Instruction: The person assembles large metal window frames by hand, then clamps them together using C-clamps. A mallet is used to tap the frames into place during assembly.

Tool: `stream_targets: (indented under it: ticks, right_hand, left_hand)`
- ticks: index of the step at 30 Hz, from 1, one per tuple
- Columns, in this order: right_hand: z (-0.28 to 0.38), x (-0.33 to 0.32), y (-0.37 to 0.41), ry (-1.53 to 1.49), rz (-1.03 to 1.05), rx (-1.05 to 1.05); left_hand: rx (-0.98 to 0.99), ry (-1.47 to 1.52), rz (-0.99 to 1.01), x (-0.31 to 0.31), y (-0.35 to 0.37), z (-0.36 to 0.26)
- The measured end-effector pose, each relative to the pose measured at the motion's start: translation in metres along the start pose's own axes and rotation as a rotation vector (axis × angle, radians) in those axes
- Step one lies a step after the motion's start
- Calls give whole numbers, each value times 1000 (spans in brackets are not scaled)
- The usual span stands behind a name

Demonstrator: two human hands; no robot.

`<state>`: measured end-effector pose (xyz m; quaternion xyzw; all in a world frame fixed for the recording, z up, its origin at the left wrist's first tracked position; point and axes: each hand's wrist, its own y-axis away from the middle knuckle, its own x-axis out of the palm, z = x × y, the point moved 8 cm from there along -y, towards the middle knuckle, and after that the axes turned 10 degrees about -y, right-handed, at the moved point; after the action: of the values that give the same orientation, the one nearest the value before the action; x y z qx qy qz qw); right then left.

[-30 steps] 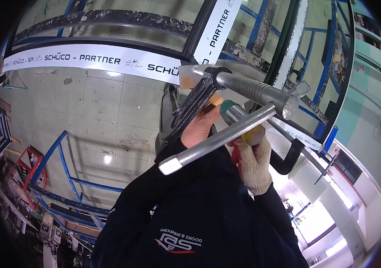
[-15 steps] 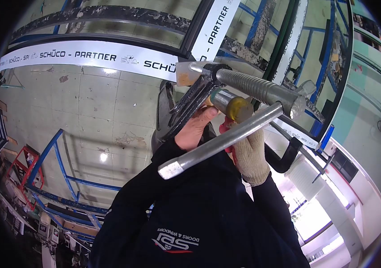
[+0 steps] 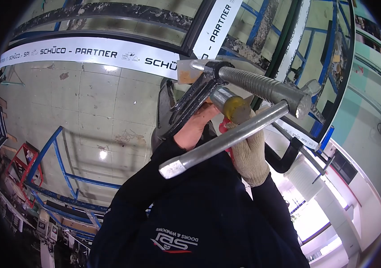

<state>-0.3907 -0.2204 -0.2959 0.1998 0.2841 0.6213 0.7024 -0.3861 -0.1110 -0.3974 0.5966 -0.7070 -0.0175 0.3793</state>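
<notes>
A large black G-clamp stands close to my face, its thick threaded screw and steel turning bar crossing over my hands. Below the screw sits what looks like a mallet, whose metal head has a translucent yellow end. My right hand, in a knitted beige glove with red at the palm side, is closed beneath that end. My bare left hand is curled behind the clamp's frame, close to the mallet head; its fingertips and whatever they hold are hidden.
Dark frames with printed white protective tape lie ahead. A second black clamp is on the right, near a frame corner. A blue metal rack stands on the tiled floor at left, with a red stand beyond.
My left thumb has drawn in beside the mallet head, and the head has tilted slightly. Both hands stay almost in place; the clamp sits the same.
</notes>
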Motion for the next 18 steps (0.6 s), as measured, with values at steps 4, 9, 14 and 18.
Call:
stream_targets:
  ticks: [4, 9, 14, 18]
  right_hand:
    - [-2, 0, -3, -23, -2, -48]
    - [4, 1, -1, -34, 0, 37]
    - [11, 0, 9, -101, -31, 19]
    - [-1, 3, -4, -54, 20, 45]
  left_hand:
    - [-18, 18, -26, -2, 0, 0]
    - [7, 28, -34, -5, -2, 2]
    - [-27, 31, -68, -12, -6, 12]
    - [25, -10, 49, -4, -7, 1]
